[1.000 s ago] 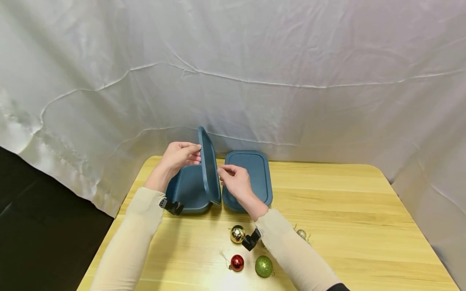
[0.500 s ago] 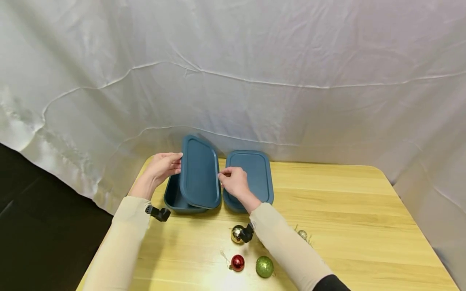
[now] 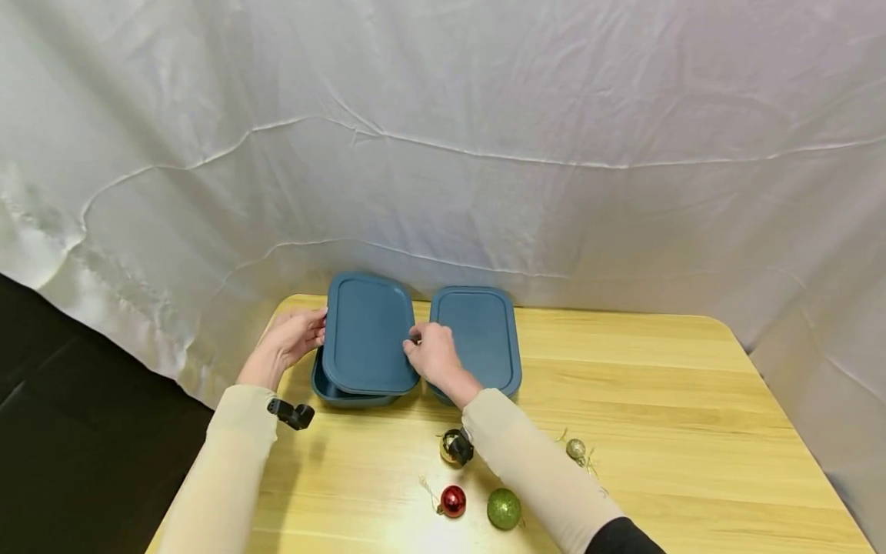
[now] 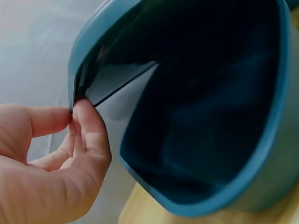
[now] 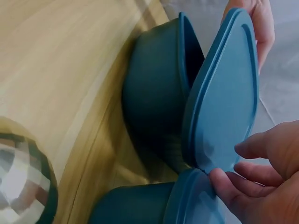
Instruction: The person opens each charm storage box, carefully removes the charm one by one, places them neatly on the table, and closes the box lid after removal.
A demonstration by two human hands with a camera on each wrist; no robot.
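Observation:
A blue lid (image 3: 370,335) is tilted over a blue rectangular container (image 3: 353,398), its left side raised above the rim and its right side low. In the left wrist view, my left hand (image 4: 60,163) pinches the lid's raised edge between thumb and fingers, with the container's dark inside showing through the gap. My right hand (image 3: 434,355) pinches the lid's right edge, fingertips (image 5: 240,148) on its upper face in the right wrist view. Beside it stands a second blue container with its lid (image 3: 477,331) on, partly behind my right hand.
Nearer the front of the wooden table (image 3: 657,400) lie a gold bauble (image 3: 448,448), a red bauble (image 3: 453,501), a green glitter bauble (image 3: 504,508) and a small silvery bauble (image 3: 576,449). A pale cloth (image 3: 443,192) hangs behind the table's back edge.
The lid has swung down from nearly upright to a shallow tilt over the left container. My left hand has moved left and lower with its edge; my right hand has shifted slightly down and left.

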